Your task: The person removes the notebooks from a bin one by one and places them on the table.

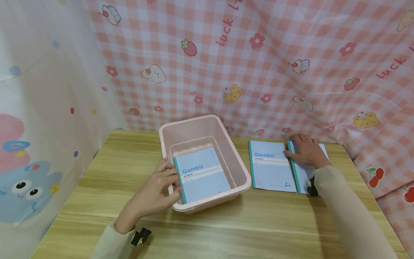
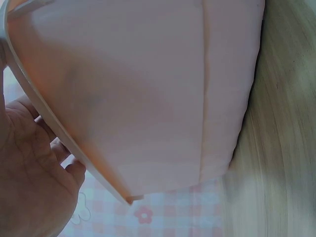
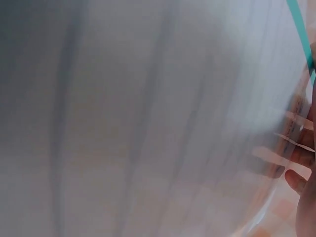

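Note:
A pink plastic bin [image 1: 237, 158] stands on the table, a blue-and-white "Gambit" notebook [image 1: 202, 176] with a green spine lying inside. My left hand [image 1: 156, 189] holds the bin's left rim, its fingers bent over the edge; the left wrist view shows this hand [image 2: 37, 168] against the outer side of the rim. Over to the right, my right hand [image 1: 307, 151] rests across another notebook [image 1: 302, 180], fingers spread toward its far edge and thumb out to the left. In the right wrist view its cover [image 3: 163, 123] fills the frame. Between bin and right hand lies one more notebook [image 1: 271, 169].
The wood-grain table [image 1: 226, 233] ends at a pink checked cloth [image 1: 207, 86] hanging behind. A white cloth with cartoon prints [image 1: 48, 93] hangs on the left. Each wrist wears a small black clip-like piece.

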{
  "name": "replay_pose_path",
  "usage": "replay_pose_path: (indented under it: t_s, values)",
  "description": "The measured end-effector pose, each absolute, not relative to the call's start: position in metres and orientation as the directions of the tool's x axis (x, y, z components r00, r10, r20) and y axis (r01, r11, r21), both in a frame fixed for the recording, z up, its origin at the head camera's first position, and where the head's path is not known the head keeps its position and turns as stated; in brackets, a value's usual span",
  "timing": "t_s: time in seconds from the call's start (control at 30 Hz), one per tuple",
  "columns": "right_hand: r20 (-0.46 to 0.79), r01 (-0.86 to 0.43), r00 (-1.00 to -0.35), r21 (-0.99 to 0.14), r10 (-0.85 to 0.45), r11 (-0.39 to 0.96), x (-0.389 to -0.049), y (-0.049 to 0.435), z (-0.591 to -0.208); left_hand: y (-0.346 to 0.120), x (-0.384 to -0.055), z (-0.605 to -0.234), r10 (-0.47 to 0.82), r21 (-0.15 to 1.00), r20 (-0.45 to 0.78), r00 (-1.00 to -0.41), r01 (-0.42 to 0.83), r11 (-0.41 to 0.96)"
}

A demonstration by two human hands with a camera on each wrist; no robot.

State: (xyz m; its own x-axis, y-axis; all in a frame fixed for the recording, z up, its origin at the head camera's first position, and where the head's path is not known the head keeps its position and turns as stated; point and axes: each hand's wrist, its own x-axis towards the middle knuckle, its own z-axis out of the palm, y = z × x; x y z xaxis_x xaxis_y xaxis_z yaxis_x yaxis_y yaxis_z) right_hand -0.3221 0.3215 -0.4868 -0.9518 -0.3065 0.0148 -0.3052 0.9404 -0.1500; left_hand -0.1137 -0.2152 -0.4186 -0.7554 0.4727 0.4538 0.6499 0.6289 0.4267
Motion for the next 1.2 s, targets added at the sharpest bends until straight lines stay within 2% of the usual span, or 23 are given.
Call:
replay_pose_path:
  t_s: [0.23, 0.73, 0.97, 1.2]
  values:
    - [0.022, -0.284, -0.958, -0.175, -0.285, 0.943, -0.319, 0.318, -0.486, -0.216, -0.113, -0.419, 0.478, 0.414, 0.452, -0.753, 0.652, 0.636]
    - [0.026, -0.322, -0.945, -0.23, -0.325, 0.918, -0.3, 0.301, -0.467, -0.213, -0.115, -0.418, 0.488, 0.401, 0.468, -0.737, 0.669, 0.626]
    - [0.041, -0.339, -0.939, -0.29, -0.343, 0.895, -0.289, 0.284, -0.461, -0.216, -0.112, -0.418, 0.478, 0.43, 0.442, -0.759, 0.647, 0.63]
    - [0.088, -0.381, -0.925, -0.263, -0.371, 0.887, -0.281, 0.268, -0.447, -0.215, -0.113, -0.418, 0.477, 0.427, 0.447, -0.757, 0.649, 0.63]
